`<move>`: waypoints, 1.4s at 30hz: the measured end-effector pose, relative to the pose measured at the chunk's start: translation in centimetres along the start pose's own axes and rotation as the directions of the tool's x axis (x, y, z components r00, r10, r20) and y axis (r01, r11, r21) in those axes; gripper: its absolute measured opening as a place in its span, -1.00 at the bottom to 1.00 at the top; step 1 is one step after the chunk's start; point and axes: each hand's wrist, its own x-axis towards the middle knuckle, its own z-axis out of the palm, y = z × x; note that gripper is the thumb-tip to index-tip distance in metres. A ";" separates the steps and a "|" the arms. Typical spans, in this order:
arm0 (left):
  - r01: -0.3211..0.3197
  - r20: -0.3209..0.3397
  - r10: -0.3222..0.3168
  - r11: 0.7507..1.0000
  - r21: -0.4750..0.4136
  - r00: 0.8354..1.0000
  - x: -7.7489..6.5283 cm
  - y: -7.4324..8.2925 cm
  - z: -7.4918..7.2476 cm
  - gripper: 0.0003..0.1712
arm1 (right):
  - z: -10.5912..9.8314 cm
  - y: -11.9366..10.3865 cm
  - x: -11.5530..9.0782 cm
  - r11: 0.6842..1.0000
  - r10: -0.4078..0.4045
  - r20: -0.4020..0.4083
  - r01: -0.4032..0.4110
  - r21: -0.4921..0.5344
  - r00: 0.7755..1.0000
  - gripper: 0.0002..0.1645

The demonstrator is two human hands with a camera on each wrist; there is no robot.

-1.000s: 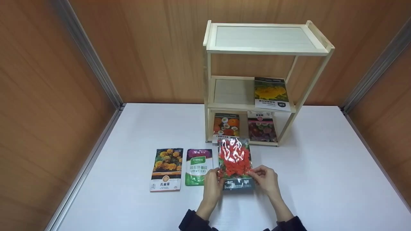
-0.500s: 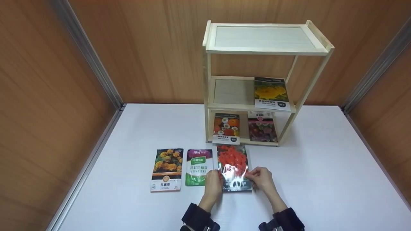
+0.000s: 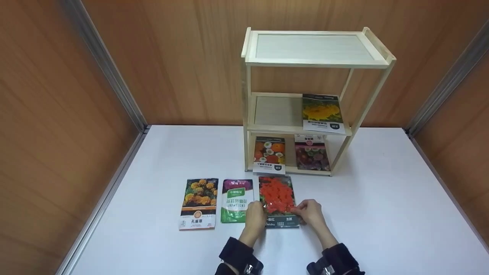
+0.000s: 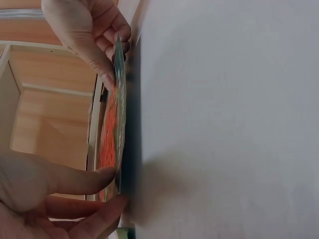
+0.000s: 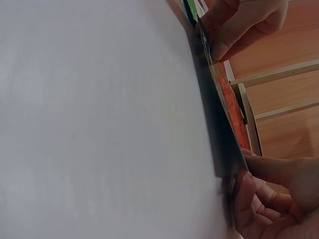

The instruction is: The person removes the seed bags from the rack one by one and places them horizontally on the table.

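Note:
A seed packet with red flowers (image 3: 276, 194) lies between the two hands in the head view, its dark label end toward the person. My left hand (image 3: 255, 218) pinches its left edge between thumb and fingers, and my right hand (image 3: 311, 214) pinches the right edge. Seen edge-on in the left wrist view, the red packet (image 4: 108, 137) has a shadow beneath its near edge, which is raised a little off the table. To the left lie a green and purple impatiens packet (image 3: 237, 202), close to my left hand, and a packet with orange flowers (image 3: 198, 204).
A pale wooden rack (image 3: 321, 47) with three levels stands behind the packets. On its middle shelf rests a yellow-flower packet (image 3: 323, 112). The bottom level holds an orange-and-white-flower packet (image 3: 269, 154) and a purple-flower packet (image 3: 312, 154). Wood panels (image 3: 183, 68) enclose the white table (image 3: 389, 206).
Both hands have lowered the red-flower packet toward the table, drawing it slightly nearer the person and clear of the packet on the rack's bottom level. The other packets stay in place.

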 end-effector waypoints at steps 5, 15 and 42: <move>0.001 -0.034 0.001 0.999 0.042 0.999 -0.1 0.2 0.1 -0.85 | 0.2 0.1 0.0 1.000 -0.015 -0.004 0.015 -0.014 1.000 -0.74; 0.002 -0.022 0.000 0.996 0.088 1.000 -0.2 0.7 -0.1 -0.87 | 0.3 0.0 0.0 0.998 -0.030 -0.018 0.029 -0.061 0.999 -0.71; -0.156 0.236 0.134 0.985 0.076 0.962 2.4 3.1 -4.6 -0.79 | -4.0 -2.9 -1.4 0.972 -0.111 0.111 0.131 -0.196 0.988 -0.54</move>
